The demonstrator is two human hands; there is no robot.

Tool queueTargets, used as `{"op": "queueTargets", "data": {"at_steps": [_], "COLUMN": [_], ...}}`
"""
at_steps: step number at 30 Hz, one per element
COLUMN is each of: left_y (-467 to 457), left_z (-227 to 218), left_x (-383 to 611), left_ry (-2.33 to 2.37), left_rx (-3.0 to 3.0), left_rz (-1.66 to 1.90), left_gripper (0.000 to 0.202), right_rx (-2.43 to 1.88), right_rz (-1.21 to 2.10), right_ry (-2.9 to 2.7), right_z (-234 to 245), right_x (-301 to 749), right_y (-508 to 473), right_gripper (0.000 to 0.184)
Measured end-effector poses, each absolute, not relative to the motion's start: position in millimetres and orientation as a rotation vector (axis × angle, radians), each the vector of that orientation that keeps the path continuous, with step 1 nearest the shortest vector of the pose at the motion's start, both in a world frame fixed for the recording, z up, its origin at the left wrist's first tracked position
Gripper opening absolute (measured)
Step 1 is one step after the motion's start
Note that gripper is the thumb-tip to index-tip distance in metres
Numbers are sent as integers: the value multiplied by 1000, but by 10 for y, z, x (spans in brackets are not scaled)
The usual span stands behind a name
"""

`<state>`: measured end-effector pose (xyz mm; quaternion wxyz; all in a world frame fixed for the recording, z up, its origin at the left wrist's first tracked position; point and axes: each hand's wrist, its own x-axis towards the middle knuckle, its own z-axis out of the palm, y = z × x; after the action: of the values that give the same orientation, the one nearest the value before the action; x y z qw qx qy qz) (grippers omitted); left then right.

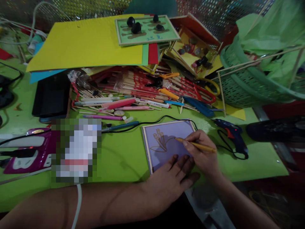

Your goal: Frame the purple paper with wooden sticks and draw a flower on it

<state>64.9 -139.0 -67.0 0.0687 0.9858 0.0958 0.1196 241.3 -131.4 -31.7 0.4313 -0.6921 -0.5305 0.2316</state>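
A small lilac card [166,133] with a wooden frame and a drawn flower lies on the green table [119,156]. My left hand [171,178] lies flat on the card's near edge, fingers stretched out, pressing it down. My right hand [202,152] is closed round a yellow pencil [197,145], whose tip touches the card beside the flower's stem.
A blue glue gun [232,135] with a black cord lies right of the card. Behind are pens, sticks, scissors [202,106], coloured paper sheets [90,41], framed pebble pictures [145,30] and a green basket [250,79]. A purple power strip [26,152] sits left.
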Motion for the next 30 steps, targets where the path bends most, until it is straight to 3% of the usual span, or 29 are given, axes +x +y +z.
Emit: {"op": "queueTargets", "data": {"at_steps": [30], "left_y": [-1374], "left_z": [-661], "left_x": [659], "left_ry": [256], "left_rx": [2950], "left_rz": [332], "left_gripper": [52], "right_rx": [-1767], "right_rz": [696], "right_ry": [-1414], "right_z": [-292], "right_x": [2411], "right_y": [-1376], "right_gripper": [14]}}
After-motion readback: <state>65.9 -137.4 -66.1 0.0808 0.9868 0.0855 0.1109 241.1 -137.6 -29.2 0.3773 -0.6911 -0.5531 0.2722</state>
